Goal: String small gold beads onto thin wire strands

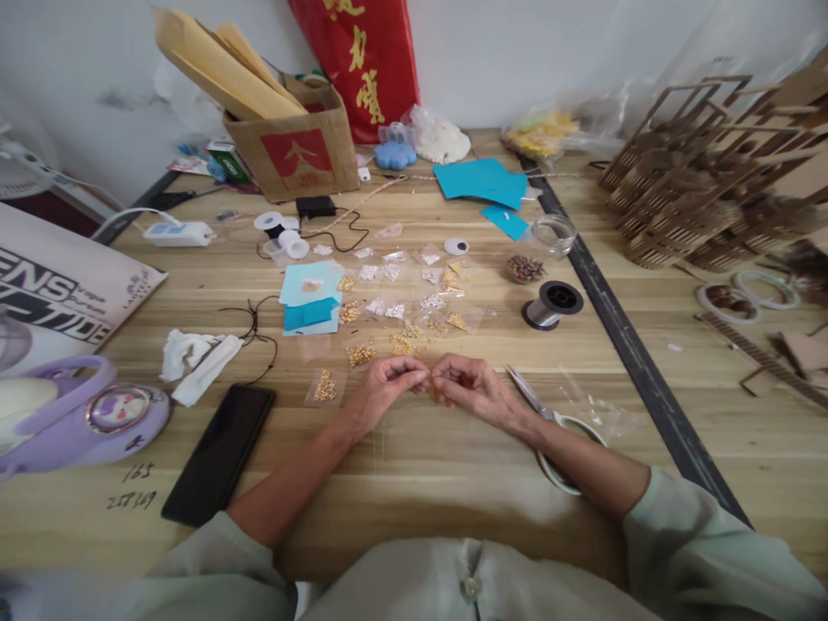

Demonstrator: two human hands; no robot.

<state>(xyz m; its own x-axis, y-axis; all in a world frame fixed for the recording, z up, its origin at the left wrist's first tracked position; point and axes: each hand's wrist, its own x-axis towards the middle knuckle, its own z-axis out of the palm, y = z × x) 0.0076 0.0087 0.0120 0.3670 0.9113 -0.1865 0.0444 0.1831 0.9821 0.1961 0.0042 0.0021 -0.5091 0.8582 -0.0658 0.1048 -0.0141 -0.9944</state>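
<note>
Streaky wood tabletop; left hand, right hand close, fingers pinched round tiny yellowish piece; gold granules heaped beyond.

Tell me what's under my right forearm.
Scissors: the blades and part of one handle show beyond the forearm, part of the other nearer the body. What the arm covers cannot be seen.

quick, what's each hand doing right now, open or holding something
Left bare hand: pinched closed; anything held is too small to tell.
Right bare hand: pinched closed, apparently on a small gold-coloured piece.
</note>
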